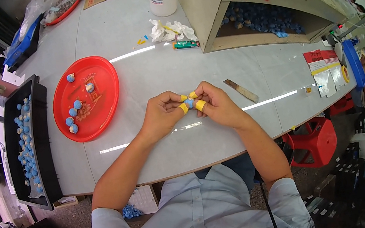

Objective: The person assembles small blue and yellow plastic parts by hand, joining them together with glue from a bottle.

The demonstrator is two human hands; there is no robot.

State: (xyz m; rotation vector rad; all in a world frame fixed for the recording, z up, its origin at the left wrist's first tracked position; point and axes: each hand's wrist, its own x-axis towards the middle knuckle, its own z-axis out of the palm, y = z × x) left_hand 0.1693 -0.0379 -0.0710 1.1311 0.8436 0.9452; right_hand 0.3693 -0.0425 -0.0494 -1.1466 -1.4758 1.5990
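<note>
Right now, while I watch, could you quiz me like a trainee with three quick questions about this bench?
1. How many blue balls lie on the red plate?
2. True or false: the left hand and right hand both pinch a small blue piece.
3. Which lies nearest the right hand?
A) white bottle
B) flat strip
C) black bin

Key: 1. Six; 2. True; 3. B

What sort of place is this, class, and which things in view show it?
Probably a small-parts workshop or factory: a blue piece pinched between yellow-wrapped fingers, a black tray of blue balls, and an open-fronted box holding many blue pieces.
</note>
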